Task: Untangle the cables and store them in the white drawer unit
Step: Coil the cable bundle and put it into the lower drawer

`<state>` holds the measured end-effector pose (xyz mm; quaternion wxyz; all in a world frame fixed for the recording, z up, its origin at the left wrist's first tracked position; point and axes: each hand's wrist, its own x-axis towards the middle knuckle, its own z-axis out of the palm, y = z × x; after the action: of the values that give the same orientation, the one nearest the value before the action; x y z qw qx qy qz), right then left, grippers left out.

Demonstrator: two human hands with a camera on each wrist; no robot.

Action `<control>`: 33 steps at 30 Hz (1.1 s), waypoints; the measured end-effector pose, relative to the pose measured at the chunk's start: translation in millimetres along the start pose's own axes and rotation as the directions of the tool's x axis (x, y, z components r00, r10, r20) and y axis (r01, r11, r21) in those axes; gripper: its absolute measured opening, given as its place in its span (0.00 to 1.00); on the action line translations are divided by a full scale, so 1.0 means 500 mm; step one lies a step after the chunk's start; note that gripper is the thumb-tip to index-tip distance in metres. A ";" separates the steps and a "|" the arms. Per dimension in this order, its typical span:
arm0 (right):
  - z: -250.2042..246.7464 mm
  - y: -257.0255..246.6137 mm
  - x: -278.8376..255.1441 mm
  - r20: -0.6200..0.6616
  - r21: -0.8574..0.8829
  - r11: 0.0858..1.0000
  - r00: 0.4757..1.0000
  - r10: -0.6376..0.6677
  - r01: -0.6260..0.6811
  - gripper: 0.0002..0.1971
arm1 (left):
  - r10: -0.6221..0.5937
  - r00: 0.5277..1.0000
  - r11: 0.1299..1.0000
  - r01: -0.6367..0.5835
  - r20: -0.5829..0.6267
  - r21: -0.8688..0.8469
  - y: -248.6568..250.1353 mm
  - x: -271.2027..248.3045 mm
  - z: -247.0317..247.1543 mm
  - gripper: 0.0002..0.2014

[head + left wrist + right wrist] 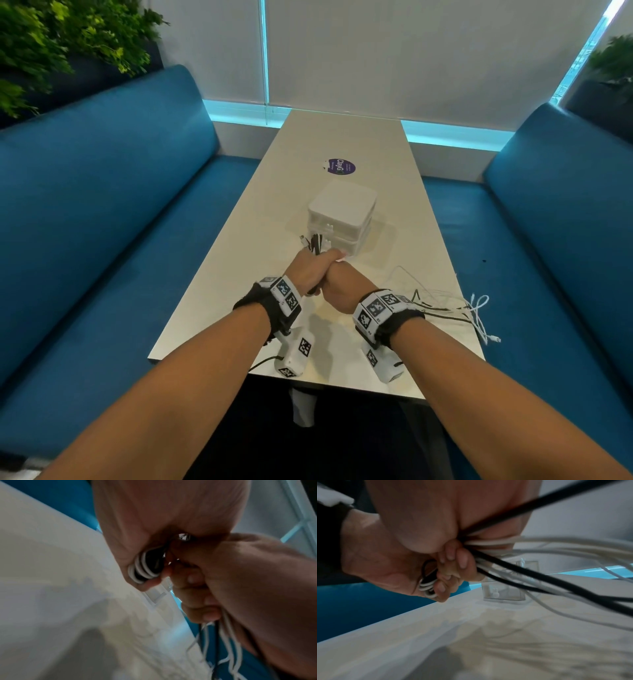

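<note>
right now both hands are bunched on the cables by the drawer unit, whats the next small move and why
Probably draw the right hand back along the loose strands to feed more into the coil. The left hand grips a wound bundle of black and white cables, while long tails trail over the table edge. The white drawer unit looks closed, so storing comes later.

Two hands in frame, left hand (310,272) and right hand (344,282), each wrist carrying one marker-covered band. One white drawer unit (340,214) on one counter (404,219), with one round purple sticker (339,167) at its 12 o'clock. Cables (455,308): black and white strands trail toward 3 o'clock, too tangled to count; two blue benches (102,192), one at 9 and one at 3 o'clock, and two leafy plants (51,37).
</note>
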<state>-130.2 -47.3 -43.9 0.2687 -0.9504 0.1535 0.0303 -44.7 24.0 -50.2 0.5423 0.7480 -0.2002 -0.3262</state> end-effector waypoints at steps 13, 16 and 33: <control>0.008 0.061 -0.018 -0.002 -0.046 0.997 0.998 0.064 -0.064 0.17 | -0.019 0.947 0.942 -0.090 -0.320 -0.325 0.010 0.041 -0.042 0.30; 0.026 0.083 -0.031 0.043 -0.129 0.987 0.994 0.102 -0.096 0.17 | -0.030 0.972 0.839 -0.102 -0.231 -0.535 0.039 0.025 -0.040 0.25; -0.031 0.108 -0.018 0.066 -0.379 0.925 0.997 0.038 -0.010 0.21 | 0.209 0.968 0.791 -0.252 0.141 0.558 0.029 0.011 -0.054 0.25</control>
<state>-155.6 -96.6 -56.8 0.0852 -0.9808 0.1467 0.0967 -21.3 33.9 -32.6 0.3214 0.8336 -0.3976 -0.2092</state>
